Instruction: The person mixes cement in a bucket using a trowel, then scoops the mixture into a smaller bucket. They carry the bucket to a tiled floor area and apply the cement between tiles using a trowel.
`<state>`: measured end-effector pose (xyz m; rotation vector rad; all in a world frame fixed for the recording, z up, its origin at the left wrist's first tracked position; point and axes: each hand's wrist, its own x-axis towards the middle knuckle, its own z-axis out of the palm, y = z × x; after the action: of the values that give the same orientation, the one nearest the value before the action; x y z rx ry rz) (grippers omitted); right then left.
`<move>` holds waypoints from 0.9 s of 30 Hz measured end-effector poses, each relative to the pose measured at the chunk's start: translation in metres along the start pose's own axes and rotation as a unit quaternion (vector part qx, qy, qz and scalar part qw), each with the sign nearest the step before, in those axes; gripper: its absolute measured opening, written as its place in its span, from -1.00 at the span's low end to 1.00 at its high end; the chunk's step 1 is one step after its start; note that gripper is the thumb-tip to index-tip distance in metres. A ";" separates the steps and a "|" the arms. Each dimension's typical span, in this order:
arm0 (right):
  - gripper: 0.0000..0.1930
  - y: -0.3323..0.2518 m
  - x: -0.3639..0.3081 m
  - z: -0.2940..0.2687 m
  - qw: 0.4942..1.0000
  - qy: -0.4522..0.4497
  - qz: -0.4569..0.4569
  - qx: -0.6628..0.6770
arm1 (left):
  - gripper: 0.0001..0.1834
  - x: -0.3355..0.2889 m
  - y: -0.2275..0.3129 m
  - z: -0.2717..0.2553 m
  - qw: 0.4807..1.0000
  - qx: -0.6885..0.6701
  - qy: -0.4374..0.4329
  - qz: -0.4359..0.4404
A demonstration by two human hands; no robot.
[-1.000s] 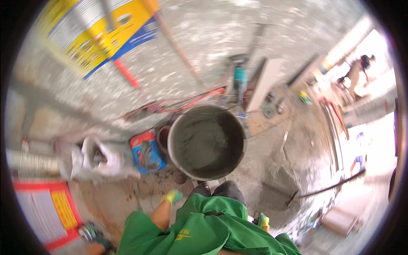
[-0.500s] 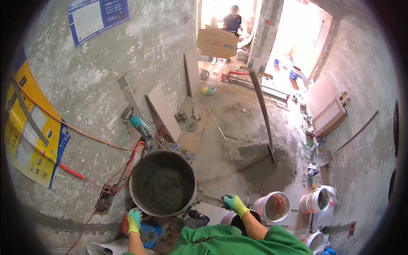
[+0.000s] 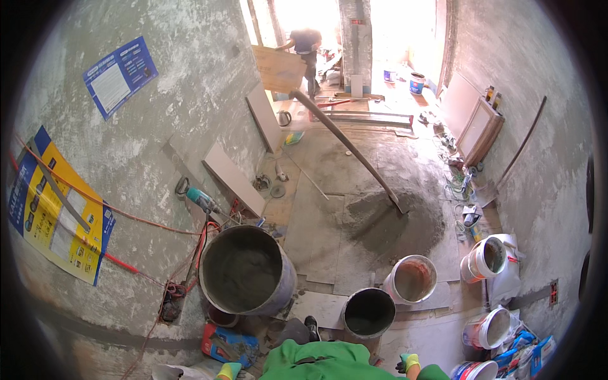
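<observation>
the single head-worn fisheye looks down and forward from above the wearer's green shirt (image 3: 320,360), near at the lower middle of the frame, over the floor (image 3: 313,244) toward a bright doorway (image 3: 405,31) far off at upper right of center.

blue wall poster (image 3: 120,78) | yellow poster (image 3: 56,228) | kettle (image 3: 284,118) | co-worker (image 3: 306,42) holding tan board (image 3: 277,69)

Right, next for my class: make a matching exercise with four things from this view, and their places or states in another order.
1. large tub
2. blue-and-white poster
3. long-handled tool
4. red-and-blue bag

A. tilted, lower end at the grey heap
B. just above the left hand in the picture
C. on the left wall
D. grey material inside

Pairs: 1-D, 2-C, 3-A, 4-B
</observation>
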<state>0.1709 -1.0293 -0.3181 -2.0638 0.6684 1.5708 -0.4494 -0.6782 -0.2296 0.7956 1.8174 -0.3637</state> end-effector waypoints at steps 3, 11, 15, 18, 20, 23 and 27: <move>-0.58 -0.008 -0.017 0.022 0.998 -0.033 -0.033 0.045 | -0.72 0.001 0.026 -0.025 0.995 -0.101 0.022 -0.012; -0.80 -0.077 -0.101 0.094 0.958 -0.137 -0.203 0.147 | -0.78 -0.118 0.212 0.004 0.949 -0.096 0.066 0.294; -0.80 -0.080 -0.107 0.084 0.960 -0.106 -0.197 0.166 | -0.76 -0.122 0.241 0.027 0.946 -0.065 -0.018 0.317; -0.82 -0.058 -0.091 0.059 0.964 -0.061 -0.167 0.196 | -0.79 -0.076 0.233 0.036 0.961 -0.001 -0.046 0.273; -0.83 -0.034 -0.076 0.043 0.962 -0.020 -0.145 0.232 | -0.71 -0.043 0.229 0.036 0.891 0.264 -0.053 0.366; -0.77 0.002 -0.057 0.025 0.957 0.023 -0.094 0.273 | -0.56 -0.015 0.230 0.048 0.803 0.516 0.016 0.299; -0.76 0.026 -0.041 0.024 0.950 0.038 -0.056 0.304 | -0.77 0.003 0.270 0.078 0.859 0.427 -0.001 0.281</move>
<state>0.1275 -1.0301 -0.2857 -1.6619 0.9099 1.0478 -0.2135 -0.5259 -0.2285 1.8785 1.2778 -0.7925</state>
